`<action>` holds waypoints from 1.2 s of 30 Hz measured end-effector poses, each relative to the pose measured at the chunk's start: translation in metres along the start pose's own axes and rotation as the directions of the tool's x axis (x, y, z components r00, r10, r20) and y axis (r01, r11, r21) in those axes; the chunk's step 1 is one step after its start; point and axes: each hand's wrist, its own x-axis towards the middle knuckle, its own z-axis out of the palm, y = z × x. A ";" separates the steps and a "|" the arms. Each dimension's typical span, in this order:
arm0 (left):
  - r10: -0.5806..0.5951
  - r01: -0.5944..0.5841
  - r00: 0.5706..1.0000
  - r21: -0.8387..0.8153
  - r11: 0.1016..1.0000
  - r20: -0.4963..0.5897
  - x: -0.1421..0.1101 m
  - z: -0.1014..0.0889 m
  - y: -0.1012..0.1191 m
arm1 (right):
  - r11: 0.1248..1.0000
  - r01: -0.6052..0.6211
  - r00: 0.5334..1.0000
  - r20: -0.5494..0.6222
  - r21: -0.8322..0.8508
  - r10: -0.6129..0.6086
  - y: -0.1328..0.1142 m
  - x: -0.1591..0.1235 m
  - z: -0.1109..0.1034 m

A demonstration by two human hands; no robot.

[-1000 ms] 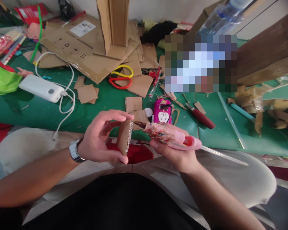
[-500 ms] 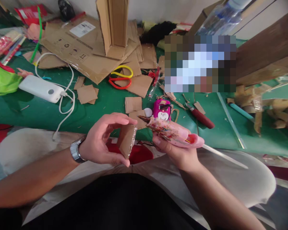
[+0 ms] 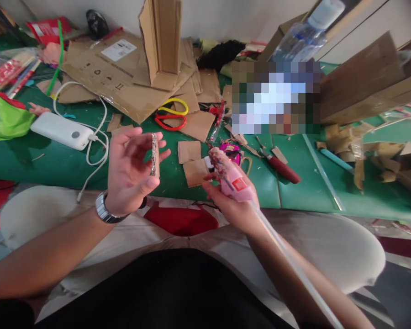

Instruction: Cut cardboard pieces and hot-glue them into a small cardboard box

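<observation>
My left hand (image 3: 128, 171) holds a small cardboard piece (image 3: 155, 155) on edge between thumb and fingers; its corrugated edge looks glossy. My right hand (image 3: 236, 205) is wrapped round a pink hot glue gun (image 3: 231, 178) stained with paint or residue, its nozzle pointing away from me. From its back a long clear glue stick (image 3: 284, 249) reaches down over my forearm. Just beyond the glue gun is a magenta object (image 3: 234, 153), partly hidden. Two small cardboard squares (image 3: 193, 171) lie on the green table between my hands.
Scissors (image 3: 173, 114) with yellow and red handles lie by flattened cardboard (image 3: 106, 68), near an upright cardboard structure (image 3: 164, 41). A white power bank (image 3: 61, 131) with a cable sits left. To the right are a red-handled tool (image 3: 282, 168), a clear rod (image 3: 324, 171) and a plastic bottle (image 3: 304, 32).
My left hand has moved left and up with the cardboard piece, turning it edge-on. The glue gun has swung so its nozzle points away and its stick points down toward me.
</observation>
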 end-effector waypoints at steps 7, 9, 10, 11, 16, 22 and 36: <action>0.133 -0.128 0.991 0.137 0.982 -0.032 0.007 -0.004 0.004 | 0.897 0.110 0.993 0.018 -0.428 -0.114 0.007 0.005 0.003; 0.172 -0.163 0.985 0.213 0.963 -0.024 0.012 -0.009 0.006 | 0.854 0.176 0.981 0.020 -0.489 -0.191 0.009 0.004 0.005; 0.194 -0.184 0.981 0.246 0.952 -0.015 0.015 -0.012 0.006 | 0.835 0.206 0.973 0.019 -0.510 -0.229 0.010 0.003 0.007; 0.219 -0.209 0.976 0.273 0.939 -0.007 0.018 -0.016 0.005 | 0.820 0.231 0.965 0.017 -0.523 -0.260 0.011 0.003 0.009; 0.431 -0.407 0.902 0.320 0.856 -0.003 0.031 -0.032 -0.001 | 0.784 0.246 0.961 0.037 -0.570 -0.275 0.012 0.003 0.015; 0.489 -0.485 0.871 0.238 0.841 0.048 0.035 -0.030 0.001 | 0.686 0.188 0.975 0.047 -0.703 -0.218 0.007 0.010 0.022; 0.403 -0.392 0.915 0.242 0.888 0.006 0.028 -0.016 0.023 | 0.693 0.202 0.978 0.101 -0.692 -0.185 0.006 0.004 0.028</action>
